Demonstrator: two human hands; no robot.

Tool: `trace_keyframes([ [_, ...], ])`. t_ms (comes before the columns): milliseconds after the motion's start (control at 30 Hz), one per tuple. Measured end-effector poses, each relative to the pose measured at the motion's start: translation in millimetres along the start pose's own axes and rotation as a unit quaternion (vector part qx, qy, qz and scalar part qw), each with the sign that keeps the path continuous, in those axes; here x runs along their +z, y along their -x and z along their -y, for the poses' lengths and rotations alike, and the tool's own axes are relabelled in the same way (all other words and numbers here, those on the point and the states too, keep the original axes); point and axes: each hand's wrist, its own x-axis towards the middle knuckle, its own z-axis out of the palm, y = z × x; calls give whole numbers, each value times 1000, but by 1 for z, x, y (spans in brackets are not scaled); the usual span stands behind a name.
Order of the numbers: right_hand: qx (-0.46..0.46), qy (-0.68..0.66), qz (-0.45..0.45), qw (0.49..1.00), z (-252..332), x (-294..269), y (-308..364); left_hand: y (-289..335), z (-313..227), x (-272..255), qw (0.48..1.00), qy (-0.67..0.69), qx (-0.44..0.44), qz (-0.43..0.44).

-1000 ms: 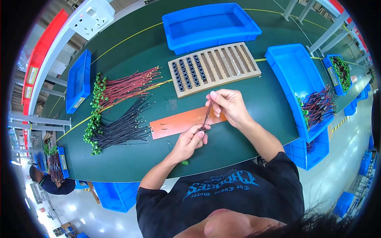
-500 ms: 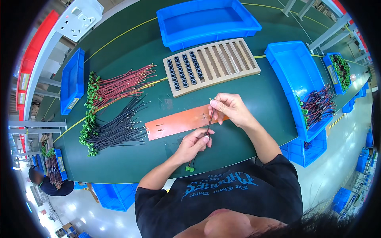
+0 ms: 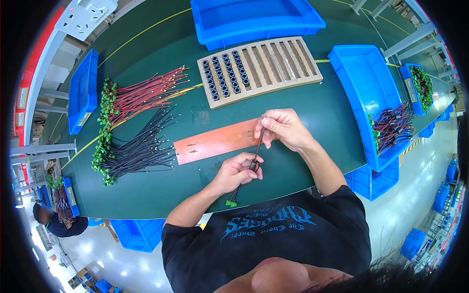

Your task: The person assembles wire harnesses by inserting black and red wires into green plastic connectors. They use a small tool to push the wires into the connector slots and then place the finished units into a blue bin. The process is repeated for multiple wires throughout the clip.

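Note:
Between my hands runs a pair of dark red and black wires (image 3: pixel 260 142) with a green connector (image 3: pixel 231 203) dangling at the lower end. My left hand (image 3: pixel 233 173) is closed around a small black ring-shaped core (image 3: pixel 254 166) on the wires. Higher up, my right hand (image 3: pixel 288 131) pinches the wire ends between thumb and fingers. Under and beyond the hands lies an orange-brown strip (image 3: pixel 215 141). Black wires (image 3: pixel 139 146) and red wires (image 3: pixel 146 97) with green connectors are spread to the left.
A slotted wooden tray (image 3: pixel 266 90) holds rows of black rings in its left slots. Behind it stands a blue bin (image 3: pixel 259 36). The right-hand blue bin (image 3: pixel 364 73) contains finished-looking wire bundles (image 3: pixel 393 124). Another blue bin (image 3: pixel 84 93) stands at far left, near a person (image 3: pixel 68 225).
The bench scene has shifted slightly up and left in view. My left fingers have shifted on the black core, which shows more plainly. The right hand still pinches the wire ends.

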Motion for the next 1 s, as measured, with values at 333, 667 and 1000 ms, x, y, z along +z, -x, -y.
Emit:
trace_keyframes([
  [333, -61, 159, -48, 984, -8, 18, 0, -1, -1, 11, 996, -73, -51, 13],
  [667, -37, 79, -27, 996, -6, 11, 0, -2, -1, 2, 999, -28, -20, 6],
  [1000, -52, 87, -45, 994, -7, 13, -2, -4, 4, -3, 994, 94, -33, -32],
])
